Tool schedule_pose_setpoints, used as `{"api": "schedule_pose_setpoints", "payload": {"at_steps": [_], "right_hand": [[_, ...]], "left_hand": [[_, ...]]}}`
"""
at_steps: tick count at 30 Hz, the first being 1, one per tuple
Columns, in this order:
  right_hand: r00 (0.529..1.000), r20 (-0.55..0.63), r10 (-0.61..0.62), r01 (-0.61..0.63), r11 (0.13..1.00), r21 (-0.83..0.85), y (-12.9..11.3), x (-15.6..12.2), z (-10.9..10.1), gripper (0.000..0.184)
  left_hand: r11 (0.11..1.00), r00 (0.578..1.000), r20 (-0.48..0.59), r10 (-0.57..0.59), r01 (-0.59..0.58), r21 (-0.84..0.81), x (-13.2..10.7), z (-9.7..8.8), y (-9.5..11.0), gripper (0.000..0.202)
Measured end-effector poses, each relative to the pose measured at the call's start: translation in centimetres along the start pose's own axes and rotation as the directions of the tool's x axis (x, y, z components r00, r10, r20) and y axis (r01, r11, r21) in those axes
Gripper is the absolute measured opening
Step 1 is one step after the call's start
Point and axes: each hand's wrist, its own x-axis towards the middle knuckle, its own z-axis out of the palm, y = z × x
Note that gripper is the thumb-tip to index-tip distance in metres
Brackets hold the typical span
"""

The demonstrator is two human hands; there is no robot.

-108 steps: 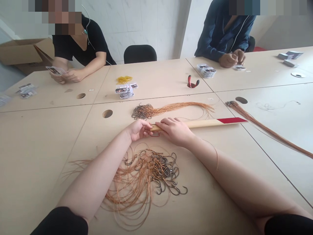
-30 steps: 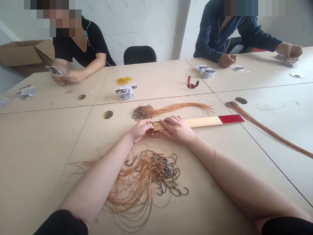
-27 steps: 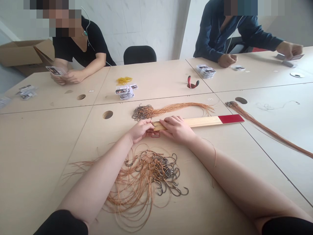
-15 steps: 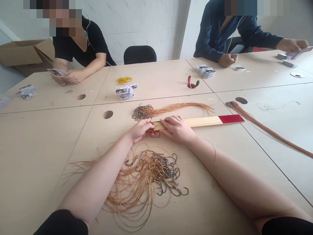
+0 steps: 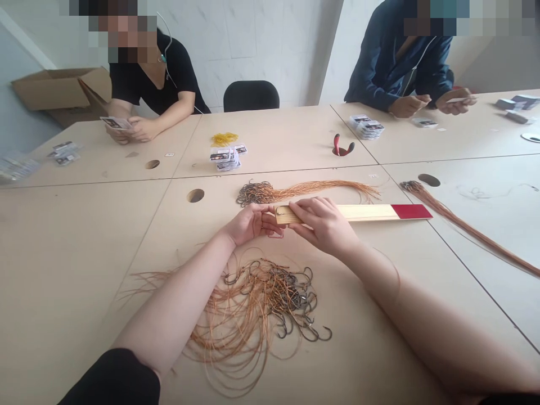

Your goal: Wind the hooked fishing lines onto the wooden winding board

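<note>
Currently on your table [image 5: 76, 270], listed with the risks as they appear:

1. Left hand [image 5: 248, 224]: fingers curled and partly closed at the near end of the slat. You cannot tell from this view whether they pinch anything.
2. Right hand [image 5: 323, 222]: fingers closed over the slat from above, holding it. If your grip loosens, the slat could swivel.
3. Wooden slat [image 5: 363, 212]: pale, with a red far end, lying roughly level on the table between your hands and in front of you. A knock to its long free end could lever it sideways.
4. Fishing hook [image 5: 278, 211]: small, dark, and at the slat's near end, close to your fingers. A slip could drive its point into a fingertip.
5. Hook pile [image 5: 270, 304]: dark hooks tangled in orange-brown cords, spread under and just beside your left forearm. Moving that arm carelessly could catch loose cords or open hooks and tighten the tangle.
6. Hook bundle [image 5: 270, 193]: hooks gathered at one end, cords laid straight, just beyond the slat. If the slat slides forward, it could disturb this neat lay.
7. Cord bundle [image 5: 459, 222]: long and orange-brown, lying well to your right. A stray sleeve could drag it out of line.
</note>
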Motion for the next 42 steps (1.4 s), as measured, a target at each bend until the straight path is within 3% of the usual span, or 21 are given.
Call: {"api": "schedule_pose_setpoints", "payload": {"at_steps": [6,9,12,18,21,30,42], "right_hand": [[0.984,-0.176,0.015,0.009,0.991,0.131,-2.5,1.2,-5.4,0.043],[0.975,-0.223,0.02,0.011,0.991,0.136,-3.0,1.3,-6.6,0.044],[0.979,-0.202,0.013,0.009,0.994,0.107,-2.3,1.1,-5.5,0.044],[1.0,0.009,-0.015,0.015,0.998,-0.065,0.7,-0.6,0.3,0.039],[1.0,0.028,0.007,-0.004,0.995,-0.097,1.6,-1.2,1.9,0.038],[0.999,0.046,0.018,-0.014,0.995,-0.098,1.4,-1.2,2.5,0.04],[0.999,0.04,0.017,-0.013,0.995,-0.096,1.5,-1.2,2.4,0.041]], "left_hand": [[0.999,0.999,0.039,0.001,0.001,-0.053,0.3,-0.6,-0.4,0.049],[0.998,0.999,0.045,0.006,-0.003,-0.066,0.3,-0.8,-0.5,0.049],[0.998,1.0,0.018,0.002,0.0,-0.069,0.2,-0.7,-0.5,0.049],[0.999,0.999,-0.006,0.033,-0.033,-0.033,0.0,-0.1,-0.4,0.041],[0.998,0.998,-0.027,0.048,-0.048,0.03,0.2,0.4,-0.4,0.036],[0.985,0.988,-0.127,0.087,-0.067,0.157,0.7,1.0,-0.8,0.033],[0.98,0.987,-0.142,0.07,-0.042,0.193,0.8,1.1,-0.8,0.032]]}}
